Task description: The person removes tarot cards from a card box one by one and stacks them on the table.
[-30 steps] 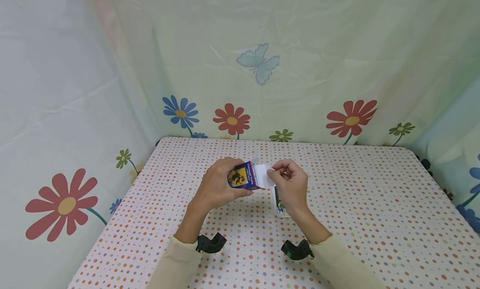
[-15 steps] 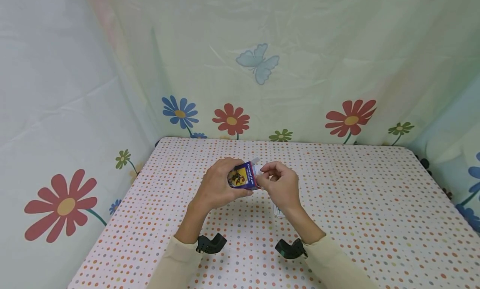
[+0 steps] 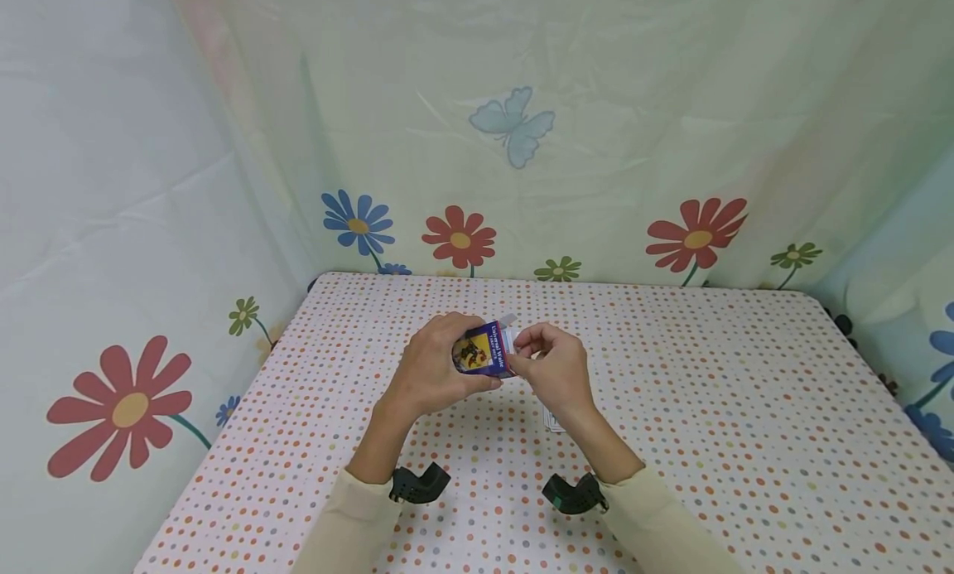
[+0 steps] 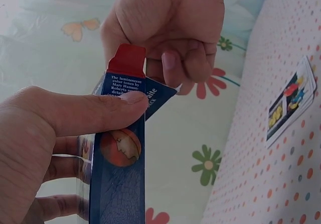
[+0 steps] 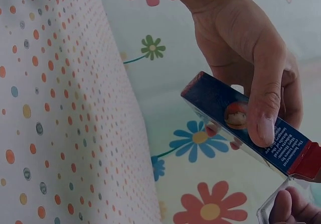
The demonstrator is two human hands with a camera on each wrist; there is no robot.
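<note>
My left hand (image 3: 436,363) grips a blue tarot deck box (image 3: 480,350), thumb along its narrow side in the left wrist view. Its red end flap (image 4: 128,58) stands out at the open end, and a clear plastic flap (image 5: 273,201) juts from the same end. At that mouth is my right hand (image 3: 555,367), its fingers bent and fingertips close against the opening. A sliver of white shows between box and fingertips; whether they pinch it is hidden. A small stack of picture cards (image 4: 293,101) lies on the table, mostly behind my right hand in the head view.
The table (image 3: 708,408) has a white cover with coloured dots. Behind it hangs a pale curtain (image 3: 596,143) printed with flowers and a butterfly. A black wrist camera (image 3: 421,484) sits on my left wrist, another wrist camera (image 3: 574,494) on my right.
My right hand has moved left toward the box, and the white card-like piece that stuck out has slid into it. The left hand and box have stayed almost still.
</note>
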